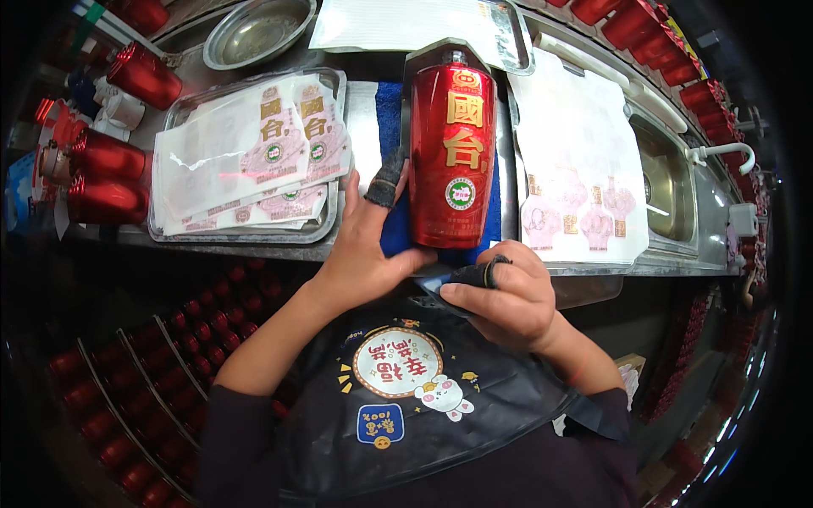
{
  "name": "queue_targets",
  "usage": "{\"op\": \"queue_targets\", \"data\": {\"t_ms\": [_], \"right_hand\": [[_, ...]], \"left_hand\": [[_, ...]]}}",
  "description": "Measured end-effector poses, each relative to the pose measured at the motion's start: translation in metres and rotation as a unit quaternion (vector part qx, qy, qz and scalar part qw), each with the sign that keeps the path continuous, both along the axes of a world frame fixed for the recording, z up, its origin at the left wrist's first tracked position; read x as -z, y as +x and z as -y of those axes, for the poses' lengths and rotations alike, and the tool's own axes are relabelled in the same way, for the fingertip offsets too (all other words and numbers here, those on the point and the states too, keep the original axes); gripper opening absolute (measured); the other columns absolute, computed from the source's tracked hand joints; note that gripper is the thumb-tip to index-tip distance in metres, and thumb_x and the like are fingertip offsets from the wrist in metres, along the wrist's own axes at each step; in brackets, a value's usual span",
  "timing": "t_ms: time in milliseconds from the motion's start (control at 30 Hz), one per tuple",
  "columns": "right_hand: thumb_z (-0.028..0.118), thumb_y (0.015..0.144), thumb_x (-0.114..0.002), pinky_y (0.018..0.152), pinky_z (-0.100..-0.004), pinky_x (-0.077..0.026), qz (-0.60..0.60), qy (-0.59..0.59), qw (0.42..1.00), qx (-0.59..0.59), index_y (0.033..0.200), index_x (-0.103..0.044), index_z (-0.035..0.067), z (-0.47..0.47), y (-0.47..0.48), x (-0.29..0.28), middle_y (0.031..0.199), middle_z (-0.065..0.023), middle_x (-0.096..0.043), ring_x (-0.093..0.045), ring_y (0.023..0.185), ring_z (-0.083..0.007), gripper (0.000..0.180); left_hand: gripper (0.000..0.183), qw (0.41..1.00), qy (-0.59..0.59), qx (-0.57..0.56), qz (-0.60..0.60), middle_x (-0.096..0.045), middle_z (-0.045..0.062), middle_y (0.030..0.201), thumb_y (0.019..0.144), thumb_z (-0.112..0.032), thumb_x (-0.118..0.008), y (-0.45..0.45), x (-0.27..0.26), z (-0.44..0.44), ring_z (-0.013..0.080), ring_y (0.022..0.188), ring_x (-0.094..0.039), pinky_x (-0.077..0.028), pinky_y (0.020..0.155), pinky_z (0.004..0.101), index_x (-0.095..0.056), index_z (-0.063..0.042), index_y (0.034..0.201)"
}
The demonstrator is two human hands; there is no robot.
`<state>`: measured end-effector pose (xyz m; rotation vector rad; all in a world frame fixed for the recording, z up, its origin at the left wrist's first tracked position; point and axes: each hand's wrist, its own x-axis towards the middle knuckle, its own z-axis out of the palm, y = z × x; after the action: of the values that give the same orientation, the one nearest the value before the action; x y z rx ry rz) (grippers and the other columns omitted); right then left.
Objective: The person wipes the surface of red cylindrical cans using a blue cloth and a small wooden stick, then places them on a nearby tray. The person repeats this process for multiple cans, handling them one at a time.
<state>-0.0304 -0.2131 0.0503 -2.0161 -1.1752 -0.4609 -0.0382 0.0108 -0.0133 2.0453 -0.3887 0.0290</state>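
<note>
A glossy red bottle (452,190) with gold characters and a round green-and-white emblem lies in a dark cradle over a blue cloth (392,101). At the bottle's left side, near its base, is my left hand (368,247), fingers apart, a black cover on one finger. Whether it touches the bottle is hard to tell. Below the bottle's base, my right hand (511,295) pinches a small, thin, dark bluish piece (435,286) between thumb and a black-covered finger; its kind is unclear.
Printed transfer sheets (216,152) overlap on a metal tray (254,238) at left; another sheet (578,159) lies right, before a sink (673,222). A metal bowl (257,32) stands at upper left. Several red bottles (145,75) line the left edge; racks of red bottles (133,406) stand below.
</note>
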Motion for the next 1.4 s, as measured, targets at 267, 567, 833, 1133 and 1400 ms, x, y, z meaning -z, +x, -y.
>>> {"op": "queue_targets", "data": {"t_ms": [267,567,833,1133,1400], "right_hand": [[-0.008,0.064,-0.083,0.067,-0.0330,-0.052,0.014,-0.013,0.993,0.113,0.103,-0.074,0.007,-0.013,-0.018,0.007,0.083,-0.0104,-0.063,-0.061,0.071,-0.0261,0.043],[-0.008,0.059,-0.080,0.059,-0.0341,-0.048,-0.036,0.047,0.992,0.110,0.103,-0.076,0.005,-0.020,-0.022,0.006,0.076,-0.0077,-0.057,-0.057,0.065,-0.0241,0.047],[0.000,0.067,-0.074,0.067,-0.0370,-0.047,0.043,0.011,0.995,0.095,0.098,-0.074,0.007,-0.036,0.008,-0.002,0.083,-0.0062,-0.055,-0.057,0.078,-0.0243,0.031],[0.002,0.072,-0.088,0.065,-0.0288,-0.050,-0.173,0.053,0.973,0.144,0.098,-0.072,0.002,-0.021,-0.030,-0.002,0.086,-0.0084,-0.068,-0.062,0.070,-0.0148,0.031],[0.007,0.090,-0.076,0.070,-0.0195,-0.046,-0.458,0.334,0.755,0.330,0.096,-0.061,0.003,0.003,-0.023,0.023,0.086,0.0003,-0.062,-0.057,0.080,-0.0043,0.017]], "left_hand": [[0.083,0.986,0.033,-0.092,0.137,-0.060,0.019,0.135,0.069,-0.012,-0.082,0.000,-0.010,0.014,0.0374,0.128,-0.054,-0.022,0.121,0.0545,-0.049,-0.002,0.145],[0.084,0.975,0.045,-0.137,0.170,-0.059,0.017,0.141,0.065,-0.013,-0.085,-0.001,-0.018,0.024,0.0434,0.134,-0.050,-0.036,0.116,0.0467,-0.055,-0.003,0.142],[0.086,0.961,0.049,-0.141,0.235,-0.064,0.019,0.130,0.069,-0.019,-0.086,0.002,-0.008,0.028,0.0390,0.119,-0.062,-0.029,0.117,0.0566,-0.048,0.002,0.144],[0.080,0.983,0.067,-0.060,0.162,-0.055,0.021,0.142,0.084,-0.025,-0.074,0.001,0.011,0.009,0.0405,0.137,-0.045,-0.012,0.120,0.0602,-0.039,0.004,0.150],[0.078,0.984,0.087,-0.047,0.146,-0.056,0.019,0.139,0.087,-0.026,-0.076,0.003,0.013,0.012,0.0390,0.132,-0.050,-0.008,0.118,0.0638,-0.037,0.000,0.149]]}}
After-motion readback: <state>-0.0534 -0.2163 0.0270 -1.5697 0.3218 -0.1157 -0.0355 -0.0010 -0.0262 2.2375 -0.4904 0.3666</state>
